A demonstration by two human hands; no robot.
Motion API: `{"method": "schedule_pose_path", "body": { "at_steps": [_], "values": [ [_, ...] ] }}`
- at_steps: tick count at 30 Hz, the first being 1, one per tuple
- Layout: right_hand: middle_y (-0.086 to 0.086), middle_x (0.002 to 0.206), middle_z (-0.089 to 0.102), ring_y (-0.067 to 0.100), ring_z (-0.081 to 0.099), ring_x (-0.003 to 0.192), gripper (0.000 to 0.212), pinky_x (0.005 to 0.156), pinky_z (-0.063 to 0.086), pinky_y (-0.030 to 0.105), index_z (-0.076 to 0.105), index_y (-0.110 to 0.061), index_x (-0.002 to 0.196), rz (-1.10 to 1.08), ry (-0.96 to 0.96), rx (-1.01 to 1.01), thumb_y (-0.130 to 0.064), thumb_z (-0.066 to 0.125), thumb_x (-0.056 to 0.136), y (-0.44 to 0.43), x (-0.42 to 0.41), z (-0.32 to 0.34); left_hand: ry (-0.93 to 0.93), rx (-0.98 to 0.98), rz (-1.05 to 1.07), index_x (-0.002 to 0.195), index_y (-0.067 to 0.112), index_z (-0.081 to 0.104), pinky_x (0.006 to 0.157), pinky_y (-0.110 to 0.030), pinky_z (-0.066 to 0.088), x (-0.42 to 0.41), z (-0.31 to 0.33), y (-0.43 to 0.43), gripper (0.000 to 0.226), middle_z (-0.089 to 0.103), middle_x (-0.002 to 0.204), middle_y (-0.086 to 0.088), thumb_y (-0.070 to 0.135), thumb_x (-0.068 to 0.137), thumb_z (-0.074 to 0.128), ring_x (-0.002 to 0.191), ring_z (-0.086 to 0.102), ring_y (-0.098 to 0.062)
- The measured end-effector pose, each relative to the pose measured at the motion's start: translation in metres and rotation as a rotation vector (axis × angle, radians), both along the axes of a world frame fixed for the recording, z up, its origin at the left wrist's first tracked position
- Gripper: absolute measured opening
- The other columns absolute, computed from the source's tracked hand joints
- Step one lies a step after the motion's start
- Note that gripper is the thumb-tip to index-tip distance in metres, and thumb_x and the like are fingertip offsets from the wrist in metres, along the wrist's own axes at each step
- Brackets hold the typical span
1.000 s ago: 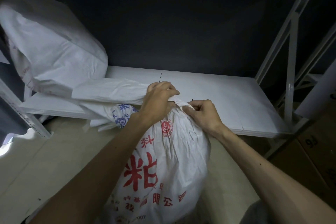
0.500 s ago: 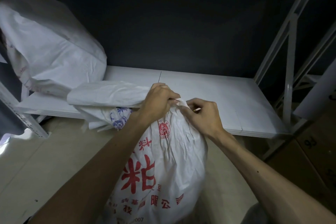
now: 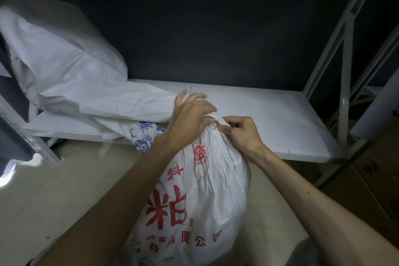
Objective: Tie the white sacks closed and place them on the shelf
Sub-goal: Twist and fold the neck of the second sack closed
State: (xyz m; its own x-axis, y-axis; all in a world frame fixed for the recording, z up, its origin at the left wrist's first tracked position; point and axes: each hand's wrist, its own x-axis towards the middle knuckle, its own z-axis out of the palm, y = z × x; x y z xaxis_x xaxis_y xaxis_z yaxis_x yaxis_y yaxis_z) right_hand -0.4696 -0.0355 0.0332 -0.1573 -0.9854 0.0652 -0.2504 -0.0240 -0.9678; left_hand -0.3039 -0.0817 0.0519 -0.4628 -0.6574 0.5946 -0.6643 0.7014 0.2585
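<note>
White sack (image 3: 194,211) printed red, blue; shelf (image 3: 269,119) white

Single view: head-worn wide-angle, facing forward and down over the person's own forearms, which enter from the bottom edge. Close range. The left hand (image 3: 190,114) and right hand (image 3: 241,134) sit near frame centre, and the printed sack (image 3: 194,201) fills the lower middle. The shelf board (image 3: 269,119) runs across mid-frame with the dark back panel (image 3: 205,28) above it and floor (image 3: 54,190) lower left. Lens distortion tilts the upright (image 3: 345,84) at the right.
</note>
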Motion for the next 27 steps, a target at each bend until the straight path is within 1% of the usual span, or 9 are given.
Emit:
{"method": "schedule_pose_path", "body": {
  "at_steps": [5,8,11,14,16,18,22,24,27],
  "values": [
    [-0.005,0.086,0.077,0.016,0.072,0.088,0.023,0.084,0.057,0.032,0.079,-0.015,0.092,-0.165,-0.092,-0.036,0.0,0.069,0.079,-0.005,-0.003,0.0,0.394,-0.049,0.368,0.092,0.013,0.067,0.087,-0.033,0.04,0.021,0.014,0.029,0.014,0.055,0.099,-0.005,0.027,0.09,0.069,0.096,0.053,-0.022],
    [-0.002,0.094,0.077,0.016,0.071,0.092,0.029,0.089,0.057,0.033,0.078,-0.013,0.101,-0.188,-0.182,-0.041,0.001,0.067,0.079,-0.004,0.003,-0.001,0.512,0.315,0.587,0.09,0.012,0.049,0.076,-0.036,0.043,0.043,0.009,0.032,0.037,0.051,0.096,-0.005,0.045,0.088,0.067,0.086,0.051,-0.024],
    [0.0,0.093,0.076,0.017,0.071,0.091,0.028,0.086,0.058,0.033,0.077,-0.012,0.102,-0.239,-0.255,-0.039,0.002,0.066,0.08,-0.004,0.008,0.002,0.579,0.704,0.688,0.116,0.001,0.053,0.089,-0.043,0.052,0.059,-0.004,0.025,0.08,0.059,0.119,-0.016,0.068,0.075,0.066,0.105,0.058,-0.033],
    [0.001,0.09,0.076,0.019,0.071,0.088,0.026,0.083,0.058,0.03,0.078,-0.013,0.095,-0.278,-0.356,-0.025,0.004,0.065,0.08,-0.003,0.011,0.004,0.668,0.94,0.744,0.144,0.001,0.03,0.107,-0.049,0.042,0.064,-0.009,0.023,0.102,0.032,0.148,-0.019,0.062,0.075,0.074,0.135,0.039,-0.037],
    [0.005,0.088,0.075,0.022,0.07,0.084,0.026,0.079,0.058,0.029,0.077,-0.015,0.089,-0.297,-0.466,0.01,0.005,0.064,0.08,-0.002,0.013,0.005,0.671,1.05,0.768,0.145,0.002,0.031,0.107,-0.049,0.043,0.067,-0.012,0.02,0.11,0.029,0.149,-0.019,0.063,0.066,0.079,0.135,0.039,-0.037],
    [0.012,0.092,0.075,0.025,0.07,0.084,0.026,0.08,0.059,0.033,0.076,-0.01,0.094,-0.291,-0.581,0.051,0.007,0.063,0.08,-0.002,0.013,0.006,0.843,1.204,0.643,0.137,-0.002,0.045,0.094,-0.046,0.054,0.073,-0.017,0.018,0.109,0.053,0.136,-0.019,0.056,0.054,0.086,0.116,0.06,-0.035],
    [0.017,0.101,0.073,0.03,0.07,0.089,0.029,0.087,0.057,0.04,0.072,-0.003,0.107,-0.257,-0.681,0.129,0.007,0.061,0.082,-0.005,0.009,0.005,1.358,1.471,0.254,0.094,-0.004,0.069,0.068,-0.042,0.056,0.067,-0.007,0.025,0.018,0.075,0.082,-0.019,0.014,0.09,0.066,0.066,0.075,-0.029],
    [0.02,0.101,0.071,0.029,0.068,0.087,0.02,0.086,0.056,0.04,0.07,0.0,0.1,-0.223,-0.663,0.174,0.004,0.06,0.083,-0.006,0.008,0.003,1.431,1.51,0.17,0.097,-0.003,0.069,0.068,-0.044,0.059,0.061,-0.003,0.024,0.015,0.076,0.086,-0.02,0.008,0.09,0.062,0.071,0.075,-0.031],
    [0.024,0.104,0.067,0.034,0.067,0.091,0.013,0.089,0.052,0.041,0.065,0.004,0.098,-0.125,-0.667,0.228,0.001,0.056,0.089,-0.005,0.008,0.006,1.516,1.492,0.066,0.125,-0.001,0.065,0.082,-0.048,0.06,0.053,-0.004,0.023,0.051,0.07,0.119,-0.021,0.005,0.075,0.069,0.107,0.069,-0.036]
  ]
}}
